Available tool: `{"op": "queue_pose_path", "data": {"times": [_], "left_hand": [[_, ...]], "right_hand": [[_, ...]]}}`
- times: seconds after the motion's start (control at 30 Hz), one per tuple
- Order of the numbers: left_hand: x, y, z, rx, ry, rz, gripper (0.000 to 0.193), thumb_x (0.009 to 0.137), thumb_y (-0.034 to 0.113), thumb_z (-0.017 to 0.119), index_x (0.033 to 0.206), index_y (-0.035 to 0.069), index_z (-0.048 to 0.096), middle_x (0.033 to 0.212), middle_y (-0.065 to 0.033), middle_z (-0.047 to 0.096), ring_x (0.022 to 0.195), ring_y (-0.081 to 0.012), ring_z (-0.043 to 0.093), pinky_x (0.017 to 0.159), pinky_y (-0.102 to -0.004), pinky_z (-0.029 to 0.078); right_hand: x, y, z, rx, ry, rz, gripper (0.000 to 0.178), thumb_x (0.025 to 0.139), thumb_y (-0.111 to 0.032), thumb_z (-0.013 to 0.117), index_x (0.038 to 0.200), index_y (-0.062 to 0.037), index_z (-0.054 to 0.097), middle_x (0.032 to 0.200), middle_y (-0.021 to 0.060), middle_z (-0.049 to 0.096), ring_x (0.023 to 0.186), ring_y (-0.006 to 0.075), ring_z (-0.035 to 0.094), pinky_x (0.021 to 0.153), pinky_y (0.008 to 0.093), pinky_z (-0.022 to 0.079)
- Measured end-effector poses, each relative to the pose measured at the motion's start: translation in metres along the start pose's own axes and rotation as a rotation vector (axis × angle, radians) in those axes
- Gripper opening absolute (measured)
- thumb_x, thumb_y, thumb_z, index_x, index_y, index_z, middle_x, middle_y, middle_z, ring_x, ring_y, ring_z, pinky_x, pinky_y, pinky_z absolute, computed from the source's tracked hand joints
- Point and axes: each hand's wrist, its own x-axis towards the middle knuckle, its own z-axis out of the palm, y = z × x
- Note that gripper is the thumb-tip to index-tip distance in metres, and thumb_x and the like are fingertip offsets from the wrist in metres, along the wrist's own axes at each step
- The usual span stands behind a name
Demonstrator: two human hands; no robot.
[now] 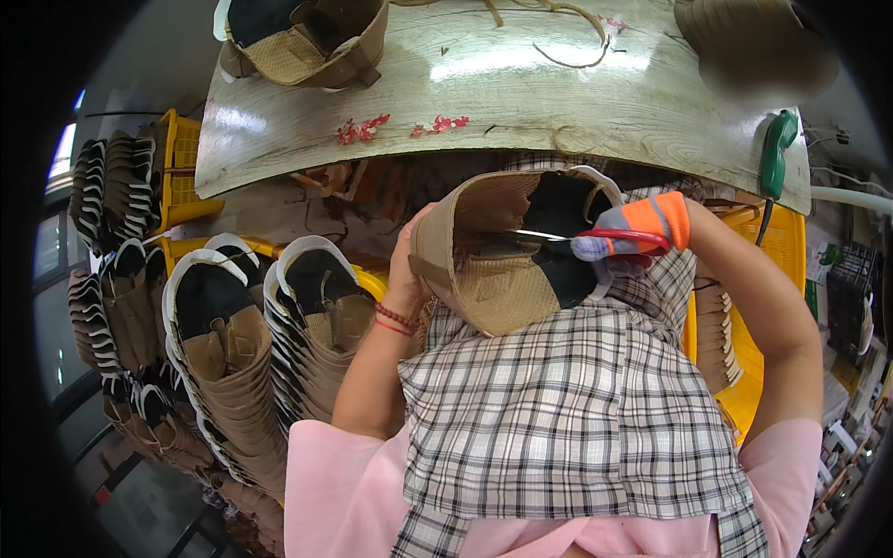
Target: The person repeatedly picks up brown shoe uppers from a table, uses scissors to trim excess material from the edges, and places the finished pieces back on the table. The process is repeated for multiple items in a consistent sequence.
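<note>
Apron (549, 409) nearest; your left hand (406, 265) grips the shoe upper (502, 286) at left; your right hand (646, 226) grasps scissors (547, 236) inside it.

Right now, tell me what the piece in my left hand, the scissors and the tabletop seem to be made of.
Held piece: probably fabric or synthetic leather, matte; its tan inside shows a fine dimpled texture.
Scissors: shiny metal blades, judging by the bright glint; the red handles look like smooth plastic.
Tabletop: glossy wood or imitation laminate; grain shows, and light reflects in white patches.
</note>
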Motion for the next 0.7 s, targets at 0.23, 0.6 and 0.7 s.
{"op": "queue_pose_path", "data": {"times": [0.23,0.6,0.7], "left_hand": [[0.016,0.009,-0.007,0.123,-0.14,-0.029,0.031,0.098,0.024,0.059,0.12,0.002,0.065,0.11,-0.0085,0.07,0.103,-0.026,0.063,0.094,-0.0429,0.049],[0.021,0.017,-0.006,0.12,-0.208,-0.07,0.02,0.099,0.013,0.06,0.116,0.005,0.066,0.115,-0.0067,0.069,0.1,-0.0209,0.065,0.088,-0.0353,0.052],[0.02,0.019,0.0,0.056,-0.231,-0.088,0.018,0.099,0.013,0.06,0.114,0.006,0.066,0.115,-0.0069,0.069,0.102,-0.02,0.065,0.088,-0.034,0.052]], "right_hand": [[0.033,-0.022,-0.024,-0.2,-0.11,-0.086,0.081,0.094,-0.076,0.037,0.087,-0.0048,0.076,0.063,0.0035,0.061,0.059,0.0151,0.059,0.056,0.0291,0.049],[0.025,-0.049,-0.027,-0.143,0.01,0.026,0.088,0.087,-0.084,0.039,0.079,-0.0047,0.076,0.061,0.0043,0.061,0.055,0.016,0.061,0.053,0.0293,0.05],[0.022,-0.054,-0.023,-0.157,0.069,0.092,0.083,0.083,-0.084,0.048,0.076,-0.0061,0.076,0.064,0.0052,0.065,0.057,0.0163,0.063,0.054,0.0289,0.051]]}}
